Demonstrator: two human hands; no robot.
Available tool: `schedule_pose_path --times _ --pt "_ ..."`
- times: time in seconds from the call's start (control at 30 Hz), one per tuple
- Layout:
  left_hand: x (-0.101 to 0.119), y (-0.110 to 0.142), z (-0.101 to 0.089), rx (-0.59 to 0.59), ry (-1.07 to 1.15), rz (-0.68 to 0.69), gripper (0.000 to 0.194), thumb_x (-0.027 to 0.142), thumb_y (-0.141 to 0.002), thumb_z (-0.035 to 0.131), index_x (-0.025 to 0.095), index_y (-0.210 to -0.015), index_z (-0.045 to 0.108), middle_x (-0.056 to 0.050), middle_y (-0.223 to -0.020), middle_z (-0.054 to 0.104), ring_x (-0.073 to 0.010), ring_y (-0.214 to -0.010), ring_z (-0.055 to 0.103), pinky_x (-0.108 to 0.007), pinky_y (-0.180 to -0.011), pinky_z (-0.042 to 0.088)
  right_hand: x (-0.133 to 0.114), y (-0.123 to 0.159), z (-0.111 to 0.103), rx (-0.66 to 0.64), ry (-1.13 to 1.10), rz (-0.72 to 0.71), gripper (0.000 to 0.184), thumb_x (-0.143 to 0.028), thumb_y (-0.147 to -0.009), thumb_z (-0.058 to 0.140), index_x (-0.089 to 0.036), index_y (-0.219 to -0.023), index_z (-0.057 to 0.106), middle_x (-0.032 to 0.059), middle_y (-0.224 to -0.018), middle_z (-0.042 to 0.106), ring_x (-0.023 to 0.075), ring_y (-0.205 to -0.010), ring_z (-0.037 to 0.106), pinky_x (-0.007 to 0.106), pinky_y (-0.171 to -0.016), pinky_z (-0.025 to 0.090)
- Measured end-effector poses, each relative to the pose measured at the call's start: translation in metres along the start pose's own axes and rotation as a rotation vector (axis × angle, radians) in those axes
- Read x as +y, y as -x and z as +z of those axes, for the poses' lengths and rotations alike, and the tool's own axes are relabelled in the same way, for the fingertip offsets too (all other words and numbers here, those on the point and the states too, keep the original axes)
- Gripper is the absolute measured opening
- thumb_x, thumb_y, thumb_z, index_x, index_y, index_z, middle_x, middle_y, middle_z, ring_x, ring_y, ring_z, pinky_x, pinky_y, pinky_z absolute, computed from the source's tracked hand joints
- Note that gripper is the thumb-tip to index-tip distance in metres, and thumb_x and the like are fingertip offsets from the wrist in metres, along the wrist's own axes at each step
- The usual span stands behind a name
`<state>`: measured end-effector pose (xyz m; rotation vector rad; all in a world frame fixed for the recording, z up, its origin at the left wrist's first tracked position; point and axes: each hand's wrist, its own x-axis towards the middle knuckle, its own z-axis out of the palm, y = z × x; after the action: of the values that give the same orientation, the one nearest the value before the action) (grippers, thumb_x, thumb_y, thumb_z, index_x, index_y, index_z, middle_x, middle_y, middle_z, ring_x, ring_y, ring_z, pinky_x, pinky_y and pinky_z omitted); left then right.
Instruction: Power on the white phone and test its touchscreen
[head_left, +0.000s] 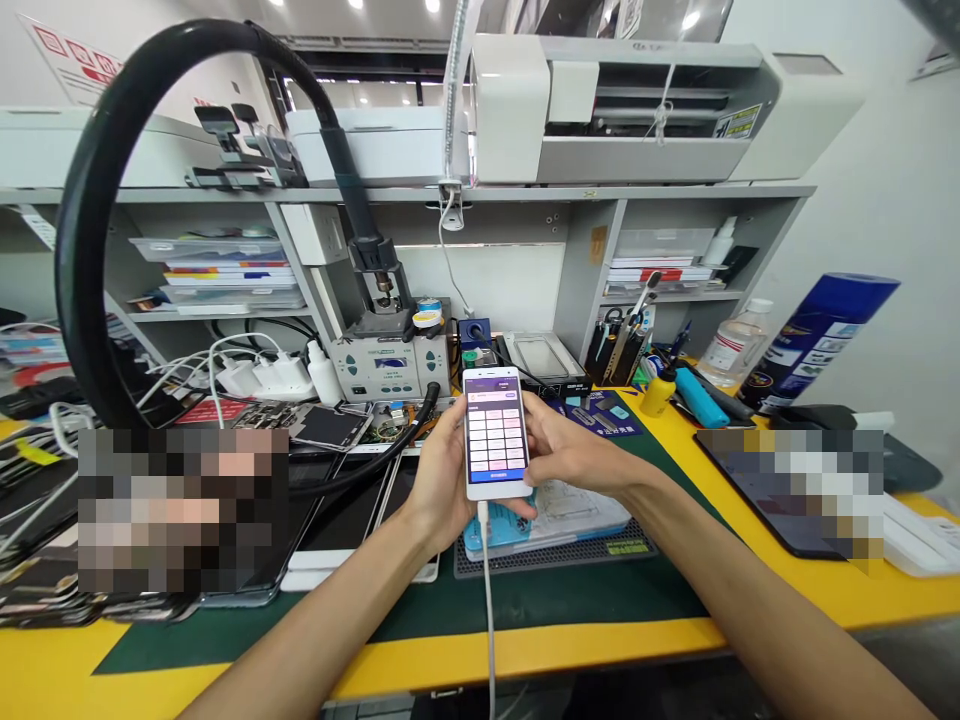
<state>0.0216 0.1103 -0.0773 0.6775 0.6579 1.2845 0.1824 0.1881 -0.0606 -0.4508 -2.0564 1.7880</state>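
A white smartphone (496, 435) is held upright above the middle of the bench, its lit screen showing a grid of boxes and a blue bar at the bottom. My left hand (441, 478) wraps round its left edge. On the other side my right hand (570, 447) grips the right edge, thumb by the lower corner. A white cable (487, 590) plugs into the phone's lower end and hangs past the bench edge. Beneath the phone, a blue and white repair mat (577, 518) lies on a black perforated pad (555, 563).
Stacked phones and tablets (341, 518) lie to the left. Behind stands a grey soldering station (390, 368) with a thick black hose (82, 250) arching overhead. At right are a dark tablet (757, 492), a clear bottle (735, 345), a blue spray can (817, 335) and tool holders (619, 350).
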Motion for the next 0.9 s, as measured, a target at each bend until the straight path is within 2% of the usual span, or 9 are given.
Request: schedule_pose_path --times 0.27,0.73,0.9 --pt "-0.0002 -0.0017 0.0007 0.023 0.014 -0.012 0.06 0.056 -0.098 0.039 0.01 -0.13 0.06 -0.019 -0.105 0.072 -0.0318 -0.078 0.074 -0.049 -0.056 0.063 0.0025 0.0002 -0.0005 0.018 0.058 0.006 0.091 -0.011 -0.073 0.073 -0.026 -0.148 0.026 0.0069 -0.118 0.057 0.0227 -0.105 0.058 0.04 -0.09 0.05" --pt "-0.0001 -0.0021 0.0015 0.044 0.012 -0.007 0.059 0.056 -0.098 0.04 0.011 -0.13 0.06 -0.018 -0.104 0.072 -0.0318 -0.08 0.073 -0.051 -0.057 0.063 0.0002 0.0002 0.0017 0.016 0.042 0.015 0.083 -0.013 -0.076 0.071 -0.025 -0.145 0.027 0.0048 -0.112 0.056 0.0227 -0.105 0.058 0.042 -0.093 0.05" --pt "-0.001 -0.0012 -0.0007 0.037 -0.001 0.003 0.059 0.056 -0.098 0.04 0.011 -0.13 0.06 -0.02 -0.111 0.07 -0.0331 -0.078 0.073 -0.053 -0.055 0.063 0.0039 -0.0016 0.0 0.012 0.032 -0.009 0.085 -0.008 -0.074 0.066 -0.027 -0.147 0.026 0.0056 -0.115 0.057 0.0213 -0.101 0.058 0.038 -0.086 0.051"
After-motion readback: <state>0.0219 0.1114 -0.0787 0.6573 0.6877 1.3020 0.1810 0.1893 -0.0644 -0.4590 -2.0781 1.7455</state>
